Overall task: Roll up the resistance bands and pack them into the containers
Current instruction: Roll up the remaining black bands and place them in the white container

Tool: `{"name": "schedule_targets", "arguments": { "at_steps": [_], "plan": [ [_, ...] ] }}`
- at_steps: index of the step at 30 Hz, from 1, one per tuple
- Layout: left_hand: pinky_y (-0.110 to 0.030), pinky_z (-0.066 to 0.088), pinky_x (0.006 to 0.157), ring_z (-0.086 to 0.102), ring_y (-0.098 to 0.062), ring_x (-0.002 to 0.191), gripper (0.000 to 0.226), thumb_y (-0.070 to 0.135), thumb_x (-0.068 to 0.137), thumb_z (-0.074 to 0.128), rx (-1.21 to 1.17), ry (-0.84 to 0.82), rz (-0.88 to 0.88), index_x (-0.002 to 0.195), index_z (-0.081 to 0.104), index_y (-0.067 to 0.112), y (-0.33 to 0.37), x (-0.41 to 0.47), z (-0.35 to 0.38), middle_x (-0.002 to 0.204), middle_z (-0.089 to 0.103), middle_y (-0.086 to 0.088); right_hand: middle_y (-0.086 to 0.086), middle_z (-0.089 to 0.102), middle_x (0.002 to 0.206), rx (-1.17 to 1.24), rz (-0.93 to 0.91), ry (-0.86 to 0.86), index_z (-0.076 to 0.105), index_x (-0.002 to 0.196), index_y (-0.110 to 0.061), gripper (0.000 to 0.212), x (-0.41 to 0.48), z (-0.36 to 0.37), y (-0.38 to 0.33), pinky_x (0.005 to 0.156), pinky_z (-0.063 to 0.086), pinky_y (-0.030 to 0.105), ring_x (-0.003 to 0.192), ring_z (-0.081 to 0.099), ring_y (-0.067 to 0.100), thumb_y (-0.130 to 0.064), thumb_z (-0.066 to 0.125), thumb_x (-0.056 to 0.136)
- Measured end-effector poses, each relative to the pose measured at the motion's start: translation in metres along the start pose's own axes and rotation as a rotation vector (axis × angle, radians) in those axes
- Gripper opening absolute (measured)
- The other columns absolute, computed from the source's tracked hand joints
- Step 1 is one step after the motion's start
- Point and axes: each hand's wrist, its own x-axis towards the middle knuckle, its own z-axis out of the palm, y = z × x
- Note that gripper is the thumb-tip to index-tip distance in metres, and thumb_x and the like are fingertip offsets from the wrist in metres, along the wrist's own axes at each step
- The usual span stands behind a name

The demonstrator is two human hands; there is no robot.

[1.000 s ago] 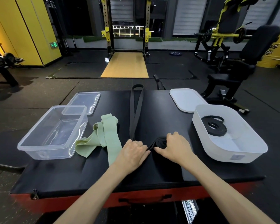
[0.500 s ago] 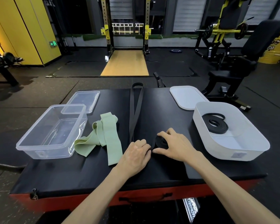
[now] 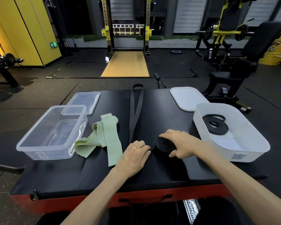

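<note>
A long black resistance band (image 3: 136, 111) lies down the middle of the black padded table (image 3: 91, 174), its near end wound into a flat coil (image 3: 165, 144). My right hand (image 3: 181, 143) curls round that coil, fingers over its far edge and thumb at its near edge. My left hand (image 3: 134, 157) pinches the band's strap just left of the coil. A pale green band (image 3: 104, 140) lies loosely folded to the left. The white container (image 3: 256, 148) on the right holds a coiled black band (image 3: 216, 124). The clear container (image 3: 39, 140) on the left holds nothing.
A clear lid (image 3: 83, 101) lies behind the clear container, a white lid (image 3: 187, 98) behind the white one. The table's red front edge (image 3: 144, 198) is close to me. Gym machines, a bench and a squat rack stand on the dark floor beyond.
The coil under my right hand has grown wider and is more exposed. My right hand has shifted a little right and turned round it, while my left hand stays on the strap.
</note>
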Motion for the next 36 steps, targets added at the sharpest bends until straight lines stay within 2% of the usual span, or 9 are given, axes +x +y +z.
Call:
{"name": "schedule_targets", "arguments": {
  "at_steps": [3, 7, 11, 15, 22, 27, 31, 34, 36],
  "plan": [
    [-0.031, 0.051, 0.064, 0.056, -0.019, 0.065, 0.042, 0.035, 0.091, 0.036, 0.012, -0.005, -0.029, 0.087, 0.069, 0.01, -0.001, 0.002, 0.001, 0.074, 0.058, -0.001, 0.001, 0.043, 0.13, -0.015, 0.035, -0.006, 0.034, 0.142, -0.022, 0.079, 0.0, 0.002, -0.002, 0.093, 0.043, 0.034, 0.112, 0.054, 0.028, -0.043, 0.073, 0.077],
    [-0.035, 0.052, 0.068, 0.058, -0.021, 0.067, 0.043, 0.036, 0.092, 0.034, 0.043, -0.049, -0.087, 0.085, 0.068, 0.009, 0.0, 0.005, 0.001, 0.074, 0.058, -0.004, 0.004, 0.047, 0.108, -0.017, 0.089, 0.051, 0.048, 0.116, -0.017, 0.057, -0.004, 0.006, -0.014, 0.08, 0.05, 0.039, 0.093, 0.059, 0.032, -0.052, 0.065, 0.074],
    [-0.039, 0.05, 0.075, 0.058, -0.027, 0.075, 0.026, 0.024, 0.096, 0.046, 0.048, -0.091, -0.109, 0.093, 0.066, 0.007, 0.004, 0.007, 0.002, 0.081, 0.06, -0.009, 0.005, 0.048, 0.105, -0.008, 0.125, 0.094, 0.05, 0.107, -0.014, 0.053, -0.008, 0.008, -0.017, 0.073, 0.045, 0.034, 0.091, 0.058, 0.031, -0.054, 0.064, 0.074],
    [-0.041, 0.051, 0.065, 0.057, -0.028, 0.065, 0.02, 0.018, 0.09, 0.051, 0.046, -0.083, -0.127, 0.083, 0.064, 0.005, 0.015, 0.008, 0.002, 0.071, 0.058, -0.01, 0.004, 0.048, 0.104, 0.03, 0.188, 0.131, 0.051, 0.105, -0.013, 0.053, -0.012, 0.01, -0.02, 0.073, 0.044, 0.033, 0.092, 0.057, 0.031, -0.055, 0.063, 0.075],
    [-0.028, 0.04, 0.088, 0.055, -0.022, 0.098, 0.026, 0.022, 0.097, 0.041, 0.066, -0.111, -0.191, 0.111, 0.058, 0.006, 0.023, 0.014, 0.003, 0.102, 0.058, -0.008, 0.004, 0.046, 0.096, 0.108, 0.304, 0.206, 0.051, 0.098, -0.012, 0.052, -0.016, 0.013, -0.032, 0.072, 0.044, 0.033, 0.092, 0.058, 0.03, -0.057, 0.063, 0.074],
    [-0.029, 0.034, 0.095, 0.046, -0.019, 0.113, 0.034, 0.034, 0.1, 0.037, 0.183, -0.256, -0.026, 0.12, 0.06, 0.018, -0.001, 0.021, -0.016, 0.118, 0.052, 0.0, 0.009, 0.051, 0.105, 0.077, 0.328, 0.207, 0.053, 0.104, -0.008, 0.058, -0.015, 0.01, -0.036, 0.074, 0.042, 0.033, 0.097, 0.058, 0.032, -0.06, 0.06, 0.078],
    [-0.031, 0.041, 0.09, 0.054, -0.02, 0.101, 0.031, 0.03, 0.101, 0.039, 0.211, -0.363, 0.078, 0.115, 0.063, 0.016, -0.022, 0.015, -0.024, 0.11, 0.056, -0.003, 0.01, 0.052, 0.106, 0.04, 0.345, 0.209, 0.054, 0.106, -0.007, 0.061, -0.011, 0.009, -0.041, 0.076, 0.044, 0.033, 0.098, 0.059, 0.031, -0.062, 0.058, 0.08],
    [-0.031, 0.046, 0.061, 0.058, -0.019, 0.071, 0.009, 0.021, 0.088, 0.064, 0.216, -0.27, 0.106, 0.083, 0.067, 0.015, -0.023, 0.011, -0.019, 0.079, 0.057, -0.002, 0.01, 0.053, 0.108, 0.022, 0.363, 0.214, 0.054, 0.107, -0.007, 0.062, -0.011, 0.008, -0.044, 0.077, 0.045, 0.033, 0.098, 0.059, 0.03, -0.063, 0.058, 0.079],
    [-0.025, 0.041, 0.051, 0.053, -0.015, 0.056, 0.02, 0.02, 0.076, 0.078, 0.195, -0.192, 0.088, 0.064, 0.061, 0.018, -0.023, 0.008, -0.015, 0.064, 0.05, 0.004, 0.011, 0.054, 0.108, 0.03, 0.378, 0.22, 0.054, 0.106, -0.007, 0.062, -0.011, 0.008, -0.045, 0.077, 0.044, 0.033, 0.098, 0.059, 0.031, -0.063, 0.058, 0.08]
  ]
}}
